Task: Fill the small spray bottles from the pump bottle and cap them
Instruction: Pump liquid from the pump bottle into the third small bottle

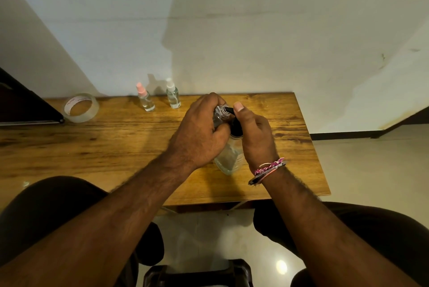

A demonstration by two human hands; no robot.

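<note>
Head view, clear uncapped spray bottle (220, 113) at black pump nozzle (229, 110), left hand (199, 133) gripping

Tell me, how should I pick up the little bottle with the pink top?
Take the pink-topped spray bottle by its clear round body, below the pink sprayer. It stands upright near the table's far edge, so probably best to come from the front with thumb and fingers on opposite sides. The white-topped bottle stands apart on its right and the tape roll on its left, leaving room for fingers.
</note>
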